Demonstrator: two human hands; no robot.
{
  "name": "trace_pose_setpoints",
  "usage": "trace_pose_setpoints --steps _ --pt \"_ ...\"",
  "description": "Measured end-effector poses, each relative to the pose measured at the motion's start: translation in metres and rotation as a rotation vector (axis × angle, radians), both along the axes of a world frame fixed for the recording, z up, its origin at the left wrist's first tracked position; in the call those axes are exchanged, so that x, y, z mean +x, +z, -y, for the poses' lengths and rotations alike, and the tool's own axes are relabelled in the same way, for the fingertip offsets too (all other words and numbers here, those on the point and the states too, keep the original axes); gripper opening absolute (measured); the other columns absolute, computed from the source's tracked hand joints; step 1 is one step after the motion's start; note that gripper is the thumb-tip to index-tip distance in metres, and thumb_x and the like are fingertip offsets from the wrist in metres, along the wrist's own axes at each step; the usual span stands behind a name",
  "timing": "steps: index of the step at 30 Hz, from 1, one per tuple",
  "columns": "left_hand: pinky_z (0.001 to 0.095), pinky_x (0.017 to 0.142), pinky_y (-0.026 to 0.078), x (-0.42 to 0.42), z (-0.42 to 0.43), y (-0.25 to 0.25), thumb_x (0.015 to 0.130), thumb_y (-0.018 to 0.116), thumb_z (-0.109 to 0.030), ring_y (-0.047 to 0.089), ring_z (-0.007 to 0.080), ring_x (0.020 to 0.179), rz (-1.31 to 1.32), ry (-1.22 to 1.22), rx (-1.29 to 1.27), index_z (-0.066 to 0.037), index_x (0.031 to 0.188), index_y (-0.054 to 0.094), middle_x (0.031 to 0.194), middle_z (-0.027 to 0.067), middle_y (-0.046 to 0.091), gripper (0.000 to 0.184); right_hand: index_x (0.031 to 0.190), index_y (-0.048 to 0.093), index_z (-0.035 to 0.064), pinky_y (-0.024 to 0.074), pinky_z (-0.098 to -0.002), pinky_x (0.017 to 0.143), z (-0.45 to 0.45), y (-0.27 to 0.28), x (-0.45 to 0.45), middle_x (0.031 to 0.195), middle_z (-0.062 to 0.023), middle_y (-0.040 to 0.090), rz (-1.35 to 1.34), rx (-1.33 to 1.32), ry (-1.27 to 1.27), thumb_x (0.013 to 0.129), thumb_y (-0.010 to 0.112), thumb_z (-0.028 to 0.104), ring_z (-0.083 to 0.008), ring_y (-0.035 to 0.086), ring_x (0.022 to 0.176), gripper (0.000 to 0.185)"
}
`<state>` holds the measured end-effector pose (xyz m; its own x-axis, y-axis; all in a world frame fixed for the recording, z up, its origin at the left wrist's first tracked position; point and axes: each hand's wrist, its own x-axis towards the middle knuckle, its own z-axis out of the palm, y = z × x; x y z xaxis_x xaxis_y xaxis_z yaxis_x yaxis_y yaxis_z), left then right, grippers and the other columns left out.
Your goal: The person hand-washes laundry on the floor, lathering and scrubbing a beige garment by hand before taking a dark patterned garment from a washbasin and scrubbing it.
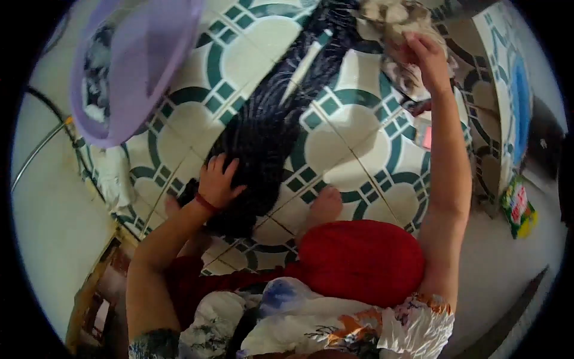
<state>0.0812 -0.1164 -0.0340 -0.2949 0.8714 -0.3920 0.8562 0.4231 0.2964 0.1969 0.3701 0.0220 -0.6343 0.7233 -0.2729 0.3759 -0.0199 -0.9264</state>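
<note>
Wet black trousers (263, 128) lie stretched over the tiled floor, streaked with what looks like pale suds. A narrow gap between the legs shows the tile. My left hand (219, 182) rests on the near end of the trousers with its fingers spread, a red band round the wrist. Stretched forward, my right hand (427, 57) is at a heap of beige cloth (412, 21). Its fingers are curled closed, and what they hold, if anything, is hidden.
A purple basin (158, 60) with dark, sudsy contents stands at the upper left. White cloth or plastic (113, 176) lies below it. A pink-and-white item (426, 135) is near my right forearm. Farther right are a low tiled ledge (478, 78) and a green packet (518, 206).
</note>
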Motion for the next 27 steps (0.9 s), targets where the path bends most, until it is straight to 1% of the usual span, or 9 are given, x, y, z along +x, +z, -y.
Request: trace_pose_setpoints --steps 4,6,8,10,14,17,21,24,27 --pt "0.0462 0.08 0.039 0.03 -0.019 -0.015 0.065 0.07 -0.031 0.043 0.0337 0.104 -0.007 -0.021 0.016 -0.011 0.12 0.045 0.12 0.018 0.042 0.064 0.084 0.06 0.0029 0.0413 -0.0246 0.05 -0.018 0.001 0.116 0.063 -0.003 0.054 -0.116 -0.09 -0.266 0.081 0.059 0.021 -0.0126 0.05 0.051 0.019" --pt "0.0458 0.079 0.04 0.038 -0.014 -0.026 0.065 0.07 -0.029 0.044 0.0331 0.104 0.006 -0.099 0.062 -0.011 0.12 0.046 0.119 0.0173 0.043 0.063 0.087 0.061 0.0019 0.0451 -0.0293 0.055 -0.026 -0.005 0.17 0.069 -0.0095 0.059 0.273 0.003 -0.379 0.078 0.059 0.022 -0.0172 0.056 0.054 0.022" --pt "0.0454 0.078 0.04 0.037 -0.012 -0.027 0.065 0.07 -0.027 0.045 0.0325 0.104 -0.003 -0.163 0.092 -0.011 0.119 0.046 0.118 0.0167 0.044 0.062 0.088 0.057 0.0027 0.046 -0.0301 0.063 -0.022 -0.018 0.199 0.075 -0.0115 0.061 1.103 0.255 -0.019 0.075 0.062 0.026 -0.0188 0.058 0.067 0.027" --pt "0.0447 0.077 0.041 0.026 -0.009 -0.022 0.065 0.069 -0.025 0.046 0.0316 0.103 0.127 -0.185 0.094 -0.011 0.118 0.048 0.117 0.0163 0.045 0.059 0.097 0.056 0.0028 0.0476 -0.0395 0.069 -0.002 -0.058 0.249 0.088 -0.0191 0.062 1.033 0.727 0.234 0.075 0.06 0.025 -0.0306 0.061 0.078 0.032" --pt "0.0455 0.08 0.041 0.013 0.0 -0.018 0.065 0.069 -0.025 0.045 0.0316 0.106 0.155 -0.254 0.052 -0.012 0.118 0.048 0.118 0.0166 0.045 0.059 0.112 0.048 0.0055 0.0474 -0.0438 0.076 0.015 -0.078 0.239 0.099 -0.0218 0.059 1.148 0.56 0.119 0.068 0.066 0.031 -0.0359 0.059 0.089 0.054" --pt "0.0487 0.086 0.037 0.011 0.014 -0.01 0.064 0.07 -0.027 0.043 0.0319 0.11 0.031 -0.36 0.058 -0.013 0.119 0.048 0.12 0.0166 0.044 0.061 0.111 0.046 0.0075 0.0481 -0.046 0.072 -0.004 -0.134 0.274 0.097 -0.023 0.057 1.164 0.76 0.2 0.068 0.067 0.037 -0.04 0.059 0.082 0.056" --pt "0.0524 0.093 0.03 0.0 0.031 0.007 0.064 0.07 -0.029 0.039 0.0328 0.114 -0.03 -0.235 -0.111 -0.012 0.125 0.042 0.121 0.0164 0.043 0.069 0.106 0.046 0.0092 0.0474 -0.0452 0.073 -0.001 -0.111 0.257 0.093 -0.0215 0.058 1.133 0.683 0.098 0.073 0.063 0.038 -0.0364 0.06 0.083 0.047" --pt "0.0538 0.094 0.028 -0.018 0.052 0.012 0.065 0.07 -0.03 0.04 0.0326 0.114 -0.121 0.034 -0.196 -0.01 0.126 0.037 0.119 0.0152 0.045 0.072 0.109 0.044 0.0091 0.0467 -0.042 0.072 -0.042 -0.17 0.305 0.096 -0.018 0.06 0.624 0.451 0.049 0.07 0.066 0.04 -0.0349 0.059 0.086 0.054" --pt "0.0512 0.093 0.031 -0.036 0.062 0.013 0.065 0.07 -0.029 0.042 0.0325 0.114 -0.077 0.166 -0.514 -0.007 0.115 0.047 0.116 0.0155 0.048 0.059 0.115 0.043 0.008 0.0469 -0.0396 0.08 -0.077 -0.209 0.323 0.105 -0.0128 0.059 0.813 0.476 0.202 0.068 0.068 0.039 -0.0283 0.06 0.091 0.062"
